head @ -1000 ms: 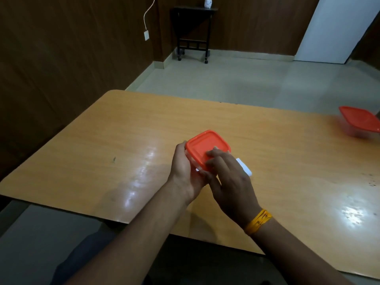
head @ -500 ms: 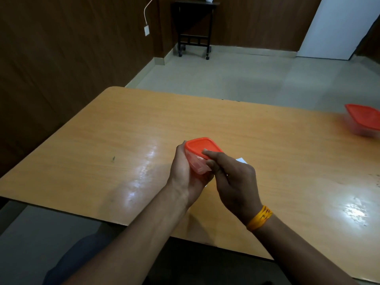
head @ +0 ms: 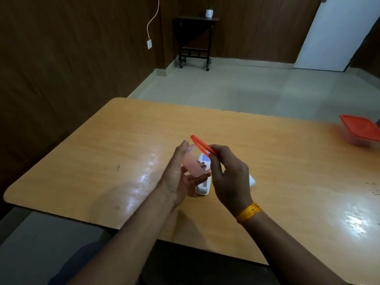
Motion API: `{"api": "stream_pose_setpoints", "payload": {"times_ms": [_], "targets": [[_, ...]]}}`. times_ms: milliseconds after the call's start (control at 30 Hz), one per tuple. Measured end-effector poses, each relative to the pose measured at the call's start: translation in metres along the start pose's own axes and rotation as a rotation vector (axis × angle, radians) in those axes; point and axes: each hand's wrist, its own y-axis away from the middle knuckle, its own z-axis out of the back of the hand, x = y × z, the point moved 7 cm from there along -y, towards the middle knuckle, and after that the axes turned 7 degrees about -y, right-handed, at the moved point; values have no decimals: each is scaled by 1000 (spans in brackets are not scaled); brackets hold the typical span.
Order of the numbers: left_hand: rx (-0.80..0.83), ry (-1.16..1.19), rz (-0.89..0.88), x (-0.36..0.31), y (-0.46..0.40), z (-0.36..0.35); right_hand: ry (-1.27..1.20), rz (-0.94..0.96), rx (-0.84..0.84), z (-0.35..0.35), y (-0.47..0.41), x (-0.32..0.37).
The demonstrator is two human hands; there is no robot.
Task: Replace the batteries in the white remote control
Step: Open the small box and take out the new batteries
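My left hand [head: 177,177] cradles a small clear plastic box [head: 192,166], tilted on its side above the table. My right hand [head: 230,177] pinches the box's orange lid [head: 200,145], which stands lifted off the box at a slant. The white remote control [head: 204,173] lies on the wooden table [head: 287,161] right under and between my hands, its blue screen showing; both hands hide much of it. A white piece [head: 251,179] pokes out from behind my right hand. What is inside the box I cannot make out.
A second clear box with an orange lid [head: 362,130] stands at the table's far right edge. Beyond the table are a tiled floor, a dark side table [head: 195,38] with a small pot, and a white door [head: 337,31].
The lid was on the box a second ago; my right hand has now peeled it up and off. My left hand has tipped the box, uncovering the remote below.
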Motion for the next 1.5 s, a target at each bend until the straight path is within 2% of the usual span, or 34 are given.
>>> {"api": "stream_pose_setpoints", "payload": {"times_ms": [100,233,333,433,533,633,767,933,1033,1133,1200,1267,1400,1500], "targets": [[-36,-69,9,-19,-1,22,12,15,-4,-11,-13,3],[-238,-322,-13,-37,-7,67,-28,-44,9,-38,-20,2],[-423,-606,-185,-59,-13,102,-86,-184,-45,-55,-31,-11],[-533,-773,-273,-77,-15,132,-207,-355,-118,-70,-43,-33],[-615,-967,-277,-86,-21,156,-261,-531,-150,-87,-51,-58],[-684,-1072,-218,-86,-22,174,-196,-661,-76,-108,-55,-81],[-718,-1261,-174,-88,-24,185,-51,-709,126,-130,-62,-95],[-738,-1431,-90,-88,-22,184,170,-639,318,-145,-66,-94],[-765,-1485,-179,-94,-23,177,243,-580,355,-150,-63,-87],[-664,-1475,-324,-97,-32,161,327,-464,371,-152,-60,-76],[-608,-1458,-342,-97,-39,154,372,-345,343,-152,-57,-64],[-584,-1437,-326,-99,-46,148,315,-279,314,-155,-51,-53],[-482,-1528,-217,-90,-58,136,101,-422,389,-179,-32,-47],[-474,-1568,-204,-85,-64,135,14,-467,423,-195,-22,-44]]}}
